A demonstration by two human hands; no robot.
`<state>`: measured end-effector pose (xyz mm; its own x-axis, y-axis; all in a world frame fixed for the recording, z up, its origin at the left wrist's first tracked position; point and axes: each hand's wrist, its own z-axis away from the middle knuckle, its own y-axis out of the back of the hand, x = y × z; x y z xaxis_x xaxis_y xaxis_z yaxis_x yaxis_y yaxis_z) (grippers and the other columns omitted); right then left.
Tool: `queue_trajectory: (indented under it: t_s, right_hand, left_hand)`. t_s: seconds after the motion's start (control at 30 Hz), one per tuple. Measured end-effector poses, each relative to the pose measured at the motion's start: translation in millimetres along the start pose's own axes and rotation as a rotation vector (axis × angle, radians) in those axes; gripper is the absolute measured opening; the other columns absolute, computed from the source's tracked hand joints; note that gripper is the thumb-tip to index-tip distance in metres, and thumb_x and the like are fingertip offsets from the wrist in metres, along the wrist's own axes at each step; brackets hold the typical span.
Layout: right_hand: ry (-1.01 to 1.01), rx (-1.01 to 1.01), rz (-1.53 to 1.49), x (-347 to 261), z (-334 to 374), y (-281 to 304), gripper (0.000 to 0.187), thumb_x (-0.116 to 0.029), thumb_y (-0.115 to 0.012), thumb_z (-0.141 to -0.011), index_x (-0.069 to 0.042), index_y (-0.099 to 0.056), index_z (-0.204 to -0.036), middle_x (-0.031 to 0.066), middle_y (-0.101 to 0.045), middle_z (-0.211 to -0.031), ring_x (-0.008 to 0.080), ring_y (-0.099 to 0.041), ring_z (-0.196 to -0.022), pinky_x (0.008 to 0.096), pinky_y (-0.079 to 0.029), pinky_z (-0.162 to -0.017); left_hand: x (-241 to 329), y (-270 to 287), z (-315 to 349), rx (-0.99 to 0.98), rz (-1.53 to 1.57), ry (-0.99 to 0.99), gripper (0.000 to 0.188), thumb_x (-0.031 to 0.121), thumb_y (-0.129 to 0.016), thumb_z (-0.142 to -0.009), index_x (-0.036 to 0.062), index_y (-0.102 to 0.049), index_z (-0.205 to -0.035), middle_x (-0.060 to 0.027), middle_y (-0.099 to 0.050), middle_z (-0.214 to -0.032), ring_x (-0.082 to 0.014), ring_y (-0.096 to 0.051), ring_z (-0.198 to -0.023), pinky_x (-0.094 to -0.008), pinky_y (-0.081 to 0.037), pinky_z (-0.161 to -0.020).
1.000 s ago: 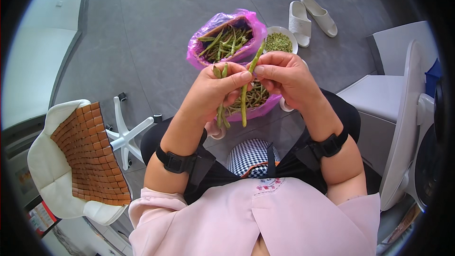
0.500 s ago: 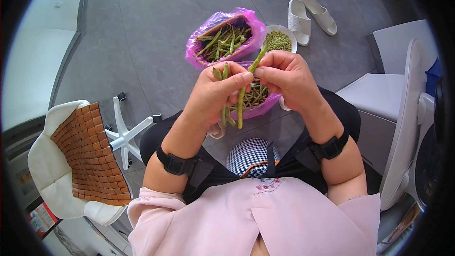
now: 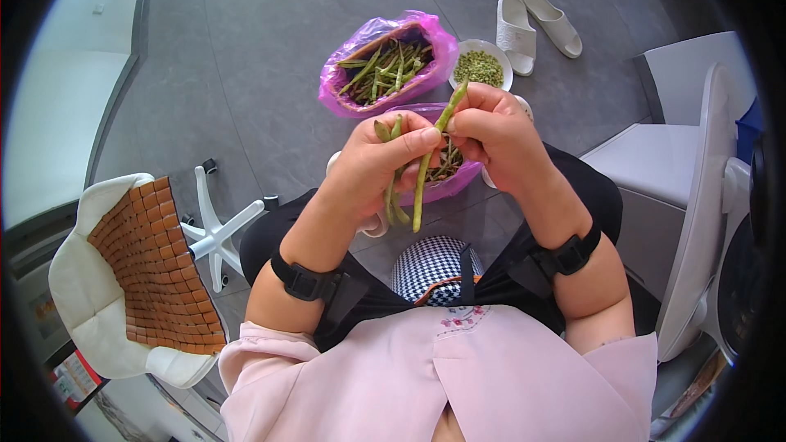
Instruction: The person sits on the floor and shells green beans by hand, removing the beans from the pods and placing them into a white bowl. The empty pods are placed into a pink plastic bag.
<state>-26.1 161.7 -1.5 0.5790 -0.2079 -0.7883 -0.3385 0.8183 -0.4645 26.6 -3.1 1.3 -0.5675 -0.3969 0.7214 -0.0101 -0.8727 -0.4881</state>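
My left hand [image 3: 381, 160] is closed round several green bean pods [image 3: 395, 196] and pinches one long pod [image 3: 422, 184] between thumb and forefinger. My right hand [image 3: 495, 127] is closed on the upper part of that same long pod, its fingertips close to my left thumb. Beneath my hands stands a pink-bag-lined container [image 3: 454, 184] with emptied brownish pods, partly hidden by the hands. Beyond it, a second container lined with a pink bag [image 3: 332, 90] is full of whole pods [image 3: 385, 69]. At its right sits a white bowl [image 3: 506, 74] of shelled green beans [image 3: 479, 69].
White slippers [image 3: 517, 37] lie on the grey floor past the bowl. A white swivel chair [image 3: 90, 278] with a brown woven mat [image 3: 155, 266] stands at the left. White seat-like furniture [image 3: 655, 164] is at the right. A houndstooth-patterned item [image 3: 426, 266] lies between my knees.
Both hands have shifted slightly, the left one a little to the right and nearer to me. The long pod moved with them and stays between both hands.
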Motion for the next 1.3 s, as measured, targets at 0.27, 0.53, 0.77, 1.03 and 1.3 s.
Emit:
queue_trajectory:
  t_s: [0.27,0.53,0.77,1.03,1.3]
  right_hand:
    - [-0.041,-0.024,0.186,2,0,3,0.003,-0.002,-0.055,-0.068,-0.004,-0.056,-0.069,-0.0022,-0.05,-0.061,0.0025,-0.04,-0.051,0.0178,-0.028,-0.044]
    - [-0.006,-0.132,0.201,8,-3,6,0.003,-0.002,-0.056,-0.071,-0.005,-0.056,-0.072,-0.0026,-0.049,-0.063,0.0021,-0.04,-0.051,0.0167,-0.029,-0.044]
    - [0.123,0.024,0.431,7,-5,2,0.007,-0.007,-0.062,-0.076,-0.003,-0.059,-0.08,-0.0029,-0.054,-0.069,0.0012,-0.046,-0.058,0.0154,-0.035,-0.049]
    - [0.135,0.048,0.467,12,-6,2,0.005,-0.005,-0.061,-0.075,-0.001,-0.06,-0.08,-0.0035,-0.054,-0.069,0.0013,-0.047,-0.06,0.0164,-0.037,-0.051]
    - [0.154,0.071,0.532,8,-4,0,0.011,-0.007,-0.059,-0.072,0.002,-0.061,-0.077,0.0006,-0.058,-0.068,0.0044,-0.051,-0.062,0.0202,-0.041,-0.054]
  left_hand:
    - [-1,-4,0,0.187,-0.33,-0.167,0.014,0.011,-0.067,-0.078,0.0023,-0.06,-0.087,-0.0003,-0.06,-0.072,-0.002,-0.05,-0.057,-0.0157,-0.038,-0.048]
    - [-6,2,-2,0.213,-0.211,-0.156,0.008,0.009,-0.063,-0.077,0.0022,-0.06,-0.081,-0.0003,-0.059,-0.069,-0.0021,-0.049,-0.054,-0.0166,-0.038,-0.047]
    - [-15,-1,-2,0.351,-0.521,-0.391,0.009,0.008,-0.064,-0.079,0.0019,-0.058,-0.077,0.0025,-0.055,-0.065,-0.0016,-0.047,-0.058,-0.0171,-0.037,-0.051]
    - [-17,-5,-2,0.412,-0.723,-0.422,0.008,0.006,-0.062,-0.075,0.0014,-0.056,-0.073,0.0003,-0.055,-0.064,-0.0035,-0.049,-0.058,-0.0198,-0.039,-0.051]
    - [-19,-3,-4,0.351,-0.636,-0.408,0.007,0.006,-0.061,-0.079,0.0023,-0.057,-0.074,0.0057,-0.051,-0.062,-0.0003,-0.043,-0.057,-0.0171,-0.034,-0.048]
